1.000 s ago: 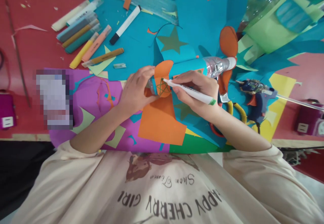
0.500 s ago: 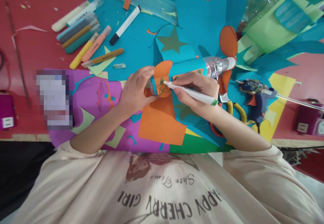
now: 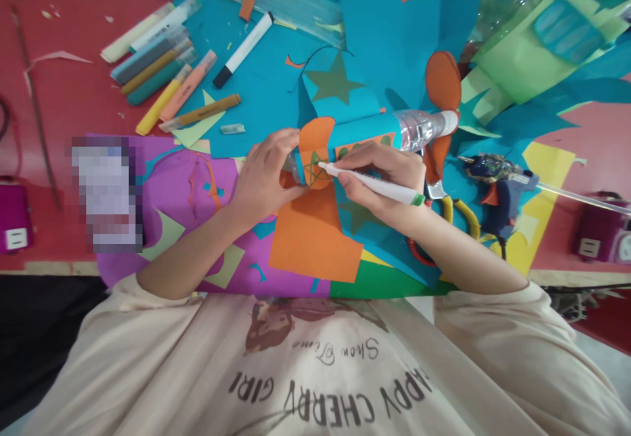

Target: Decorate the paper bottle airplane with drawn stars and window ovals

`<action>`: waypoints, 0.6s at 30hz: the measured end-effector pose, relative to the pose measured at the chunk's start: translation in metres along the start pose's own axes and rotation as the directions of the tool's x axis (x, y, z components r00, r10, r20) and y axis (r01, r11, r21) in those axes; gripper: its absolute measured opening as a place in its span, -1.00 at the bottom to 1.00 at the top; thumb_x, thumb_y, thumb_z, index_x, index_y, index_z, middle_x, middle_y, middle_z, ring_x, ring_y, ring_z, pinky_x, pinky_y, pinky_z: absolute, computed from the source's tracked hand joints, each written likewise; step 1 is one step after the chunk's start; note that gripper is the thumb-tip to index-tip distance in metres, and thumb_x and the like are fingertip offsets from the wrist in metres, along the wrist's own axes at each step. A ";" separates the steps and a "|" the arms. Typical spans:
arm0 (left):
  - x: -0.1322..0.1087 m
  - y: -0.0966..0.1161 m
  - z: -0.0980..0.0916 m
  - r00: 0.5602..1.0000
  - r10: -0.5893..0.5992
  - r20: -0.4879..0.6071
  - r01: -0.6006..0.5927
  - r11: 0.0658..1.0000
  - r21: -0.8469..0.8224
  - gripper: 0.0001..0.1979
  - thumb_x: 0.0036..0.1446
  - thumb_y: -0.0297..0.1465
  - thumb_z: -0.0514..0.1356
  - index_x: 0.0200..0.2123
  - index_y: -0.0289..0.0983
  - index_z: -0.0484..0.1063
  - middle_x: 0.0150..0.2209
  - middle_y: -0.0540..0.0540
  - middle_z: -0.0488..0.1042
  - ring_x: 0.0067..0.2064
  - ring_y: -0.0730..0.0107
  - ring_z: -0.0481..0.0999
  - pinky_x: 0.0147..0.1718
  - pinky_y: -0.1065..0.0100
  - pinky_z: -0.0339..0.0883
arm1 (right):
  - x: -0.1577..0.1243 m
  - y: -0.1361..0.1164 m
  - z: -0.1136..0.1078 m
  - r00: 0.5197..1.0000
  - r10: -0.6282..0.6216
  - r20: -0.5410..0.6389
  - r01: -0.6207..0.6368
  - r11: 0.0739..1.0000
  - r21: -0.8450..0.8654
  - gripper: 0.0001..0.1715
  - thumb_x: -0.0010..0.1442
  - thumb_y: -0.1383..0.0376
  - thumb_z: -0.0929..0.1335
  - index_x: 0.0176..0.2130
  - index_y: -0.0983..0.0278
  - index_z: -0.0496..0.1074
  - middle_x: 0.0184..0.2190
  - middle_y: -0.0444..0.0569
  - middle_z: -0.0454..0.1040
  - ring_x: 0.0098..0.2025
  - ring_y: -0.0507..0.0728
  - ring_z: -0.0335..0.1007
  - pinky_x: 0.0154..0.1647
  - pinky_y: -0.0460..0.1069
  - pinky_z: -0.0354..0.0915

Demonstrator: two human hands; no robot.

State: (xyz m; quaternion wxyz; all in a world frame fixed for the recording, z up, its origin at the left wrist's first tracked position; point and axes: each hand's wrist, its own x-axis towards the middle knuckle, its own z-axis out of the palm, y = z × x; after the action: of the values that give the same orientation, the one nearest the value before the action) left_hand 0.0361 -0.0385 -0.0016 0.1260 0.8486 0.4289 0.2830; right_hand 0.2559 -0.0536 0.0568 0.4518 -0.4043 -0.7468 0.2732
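Note:
A plastic bottle [image 3: 422, 129] lies on its side, wrapped in blue paper with orange pieces on it. My left hand [image 3: 265, 171] grips its base end, thumb below and fingers above. Between finger and thumb, my right hand [image 3: 382, 176] holds a white marker [image 3: 389, 187] with a green end. The marker's tip touches an orange paper band [image 3: 317, 146] near the base, where a green star outline shows. Just below lies an orange sheet [image 3: 315, 242]. Above the bottle, a blue paper piece bears an olive star [image 3: 334, 79].
Several markers [image 3: 152, 54] lie at the upper left, above a phone [image 3: 106, 193]. Right of my right hand are scissors [image 3: 447, 216], an orange spoon-shaped piece [image 3: 444, 81] and a glue gun [image 3: 500, 202]. Purple paper [image 3: 165, 183] and cut scraps surround the work.
The marker tip has shifted slightly down on the orange band, along the star outline. My left hand holds the bottle in nearly the same place.

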 end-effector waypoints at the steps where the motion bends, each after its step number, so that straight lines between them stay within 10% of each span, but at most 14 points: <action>1: 0.000 0.000 0.000 1.000 0.007 -0.004 -0.007 1.000 0.003 -0.40 0.28 0.01 0.18 0.21 -0.14 0.09 0.19 -0.18 0.40 0.23 0.08 0.42 0.00 0.15 0.39 | 0.000 0.000 0.001 1.000 0.008 -0.007 -0.008 1.000 0.008 -0.87 0.25 0.23 0.39 -0.32 0.22 0.50 -0.40 -0.12 0.62 -0.41 0.02 0.50 -0.39 -0.04 0.39; 18: -0.001 -0.001 0.000 1.000 0.016 -0.018 -0.016 1.000 -0.007 -0.40 0.29 -0.02 0.18 0.23 -0.12 0.05 0.19 -0.19 0.40 0.23 0.04 0.43 -0.01 0.13 0.40 | 0.000 -0.001 0.002 0.999 0.015 -0.045 -0.013 0.999 0.050 -0.93 0.23 0.28 0.40 -0.32 0.21 0.47 -0.40 -0.13 0.61 -0.48 -0.01 0.45 -0.47 -0.06 0.34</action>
State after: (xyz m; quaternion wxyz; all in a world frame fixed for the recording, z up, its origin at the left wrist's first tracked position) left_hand 0.0352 -0.0387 -0.0021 0.1231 0.8489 0.4222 0.2932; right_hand 0.2541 -0.0539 0.0565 0.4766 -0.4041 -0.7266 0.2857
